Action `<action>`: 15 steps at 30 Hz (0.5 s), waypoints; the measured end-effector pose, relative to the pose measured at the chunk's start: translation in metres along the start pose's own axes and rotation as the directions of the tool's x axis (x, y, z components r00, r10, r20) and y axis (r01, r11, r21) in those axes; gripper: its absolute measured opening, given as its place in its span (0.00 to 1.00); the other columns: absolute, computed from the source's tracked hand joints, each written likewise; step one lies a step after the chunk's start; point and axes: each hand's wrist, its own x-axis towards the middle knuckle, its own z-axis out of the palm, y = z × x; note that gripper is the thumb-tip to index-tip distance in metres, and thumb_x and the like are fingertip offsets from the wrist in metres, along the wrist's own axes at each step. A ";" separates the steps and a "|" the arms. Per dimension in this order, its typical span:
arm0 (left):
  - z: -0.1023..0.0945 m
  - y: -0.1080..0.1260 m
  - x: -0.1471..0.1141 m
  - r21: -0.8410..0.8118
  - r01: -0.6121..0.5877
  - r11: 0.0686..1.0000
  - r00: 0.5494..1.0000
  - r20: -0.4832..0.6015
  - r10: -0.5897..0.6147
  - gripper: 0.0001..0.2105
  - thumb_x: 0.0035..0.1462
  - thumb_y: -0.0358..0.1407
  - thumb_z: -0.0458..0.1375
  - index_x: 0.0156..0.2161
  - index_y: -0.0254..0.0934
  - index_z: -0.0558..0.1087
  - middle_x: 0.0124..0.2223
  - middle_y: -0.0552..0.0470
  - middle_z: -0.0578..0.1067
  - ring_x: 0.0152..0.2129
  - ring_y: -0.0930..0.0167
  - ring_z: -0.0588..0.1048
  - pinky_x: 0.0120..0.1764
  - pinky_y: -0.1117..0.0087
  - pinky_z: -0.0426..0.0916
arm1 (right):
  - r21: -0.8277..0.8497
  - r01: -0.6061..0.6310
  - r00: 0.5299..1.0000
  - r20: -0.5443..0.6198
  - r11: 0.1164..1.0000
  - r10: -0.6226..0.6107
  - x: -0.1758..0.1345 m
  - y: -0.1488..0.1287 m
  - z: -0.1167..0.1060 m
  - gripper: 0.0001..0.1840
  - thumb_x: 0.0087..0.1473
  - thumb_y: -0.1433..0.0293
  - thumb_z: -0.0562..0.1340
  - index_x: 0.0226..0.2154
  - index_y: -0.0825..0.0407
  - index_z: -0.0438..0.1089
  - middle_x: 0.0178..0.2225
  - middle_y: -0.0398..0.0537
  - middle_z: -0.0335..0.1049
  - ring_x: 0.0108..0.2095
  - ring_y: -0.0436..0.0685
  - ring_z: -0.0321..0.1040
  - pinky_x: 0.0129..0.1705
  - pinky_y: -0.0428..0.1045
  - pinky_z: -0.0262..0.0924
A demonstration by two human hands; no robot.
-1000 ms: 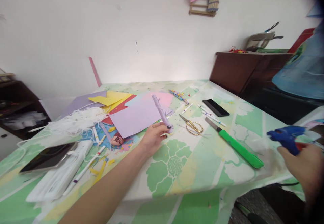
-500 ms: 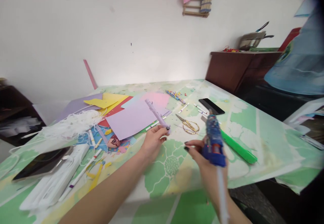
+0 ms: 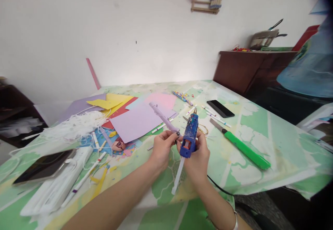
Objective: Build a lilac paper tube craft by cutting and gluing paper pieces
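Note:
My left hand [image 3: 162,149] is closed on the near end of a rolled purple paper tube [image 3: 163,116], which slants up and to the left. Close beside it, my right hand [image 3: 198,155] grips a blue hot glue gun [image 3: 190,133]. The gun's nozzle points away from me, and a whitish glue stick [image 3: 178,176] sticks out of its back. The fingertips of both hands come together near the tube's end; whether they touch is hard to make out. Behind the gun, gold-handled scissors [image 3: 203,129] are partly hidden. A flat sheet of purple paper [image 3: 137,124] lies beneath the tube's far part.
Right of my hands lies a green-handled knife [image 3: 246,150], with a black phone [image 3: 220,108] behind it. On the left are tangled white string [image 3: 78,122], a white power strip [image 3: 56,185] and another phone [image 3: 43,167]. Several markers [image 3: 218,119] and yellow paper [image 3: 119,103] are spread about.
My right hand has brought the glue gun leftward, next to my left hand and the tube's near end. The knife's blade, covered before, now shows. My left hand still holds the tube.

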 end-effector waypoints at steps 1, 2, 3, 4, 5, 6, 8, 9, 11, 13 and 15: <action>0.000 0.000 0.000 0.002 -0.002 1.000 1.000 -0.001 0.002 0.07 0.39 0.32 0.64 0.23 0.32 0.70 0.22 0.54 0.71 0.20 0.75 0.69 0.29 0.71 0.62 | 0.007 -0.006 1.000 -0.003 1.000 0.006 0.001 0.000 0.000 0.18 0.40 0.73 0.64 0.36 0.48 0.61 0.20 0.36 0.65 0.22 0.52 0.65 0.26 0.45 0.58; 0.001 0.000 0.000 0.007 -0.007 1.000 1.000 0.000 0.007 0.06 0.39 0.32 0.63 0.23 0.32 0.70 0.23 0.54 0.72 0.21 0.75 0.69 0.30 0.71 0.62 | 0.013 -0.012 1.000 -0.002 1.000 0.012 0.002 0.001 0.000 0.17 0.40 0.73 0.64 0.35 0.48 0.61 0.20 0.36 0.64 0.22 0.52 0.65 0.26 0.45 0.58; 0.000 0.000 0.000 0.014 -0.012 1.000 1.000 0.003 0.012 0.06 0.39 0.32 0.63 0.24 0.32 0.71 0.23 0.54 0.72 0.21 0.75 0.69 0.30 0.71 0.62 | 0.021 -0.017 1.000 0.003 1.000 0.017 0.003 0.001 0.000 0.16 0.41 0.73 0.63 0.35 0.48 0.61 0.20 0.36 0.64 0.22 0.52 0.65 0.26 0.45 0.58; 0.000 0.000 0.000 0.022 -0.018 1.000 1.000 0.006 0.017 0.06 0.39 0.32 0.63 0.24 0.32 0.71 0.24 0.53 0.72 0.22 0.75 0.69 0.31 0.71 0.62 | 0.030 -0.020 1.000 0.011 0.999 0.020 0.003 0.001 0.000 0.16 0.41 0.73 0.63 0.35 0.48 0.61 0.20 0.36 0.64 0.22 0.51 0.65 0.26 0.46 0.58; 0.000 -0.001 0.000 0.029 -0.022 0.999 1.000 0.011 0.021 0.06 0.40 0.32 0.63 0.25 0.32 0.72 0.24 0.53 0.72 0.22 0.75 0.69 0.31 0.71 0.62 | 0.043 -0.024 1.000 0.018 0.999 0.023 0.004 0.002 0.000 0.16 0.41 0.74 0.63 0.35 0.48 0.61 0.21 0.36 0.65 0.22 0.51 0.64 0.26 0.46 0.59; -0.001 -0.001 0.000 0.034 -0.024 0.999 1.000 0.016 0.023 0.06 0.40 0.32 0.63 0.25 0.32 0.72 0.24 0.53 0.72 0.23 0.75 0.69 0.32 0.71 0.62 | 0.060 -0.026 0.999 0.023 0.998 0.025 0.005 0.003 -0.001 0.16 0.41 0.74 0.63 0.35 0.48 0.60 0.21 0.36 0.65 0.21 0.51 0.64 0.27 0.46 0.59; -0.002 -0.002 0.001 0.040 -0.025 0.999 0.999 0.026 0.024 0.05 0.40 0.32 0.63 0.25 0.32 0.72 0.24 0.53 0.72 0.23 0.75 0.68 0.32 0.70 0.62 | 0.095 -0.035 0.999 0.022 0.995 0.033 0.006 0.004 -0.001 0.18 0.40 0.73 0.64 0.36 0.48 0.60 0.23 0.38 0.67 0.22 0.51 0.64 0.27 0.46 0.59; -0.003 -0.002 0.001 0.042 -0.024 0.999 0.999 0.035 0.022 0.05 0.41 0.32 0.63 0.25 0.32 0.72 0.24 0.53 0.72 0.23 0.75 0.68 0.32 0.70 0.62 | 0.108 -0.040 0.999 0.016 0.993 0.039 0.006 0.005 -0.002 0.18 0.40 0.73 0.64 0.35 0.48 0.59 0.24 0.38 0.67 0.22 0.50 0.64 0.27 0.46 0.60; -0.003 -0.003 0.002 0.051 -0.026 0.998 0.998 0.050 0.023 0.05 0.41 0.32 0.63 0.25 0.32 0.73 0.25 0.52 0.73 0.23 0.75 0.69 0.33 0.71 0.62 | 0.130 -0.047 0.999 0.002 0.990 0.047 0.006 0.006 -0.002 0.18 0.40 0.73 0.64 0.35 0.49 0.59 0.27 0.40 0.68 0.23 0.50 0.64 0.28 0.46 0.60; -0.003 -0.003 0.002 0.059 -0.032 0.998 0.998 0.049 0.029 0.04 0.41 0.31 0.62 0.26 0.32 0.73 0.26 0.52 0.73 0.24 0.74 0.69 0.33 0.71 0.62 | 0.165 -0.042 0.999 -0.004 0.985 0.043 0.006 0.005 -0.003 0.18 0.41 0.72 0.65 0.35 0.49 0.58 0.28 0.40 0.69 0.24 0.51 0.66 0.29 0.47 0.61; -0.003 -0.003 0.003 0.054 -0.027 0.998 0.999 0.040 0.025 0.05 0.42 0.32 0.63 0.26 0.32 0.73 0.26 0.53 0.73 0.24 0.75 0.70 0.32 0.72 0.61 | 0.203 -0.029 1.000 0.009 0.979 0.028 0.005 0.004 -0.004 0.19 0.41 0.72 0.65 0.35 0.48 0.57 0.29 0.41 0.70 0.26 0.52 0.67 0.30 0.47 0.62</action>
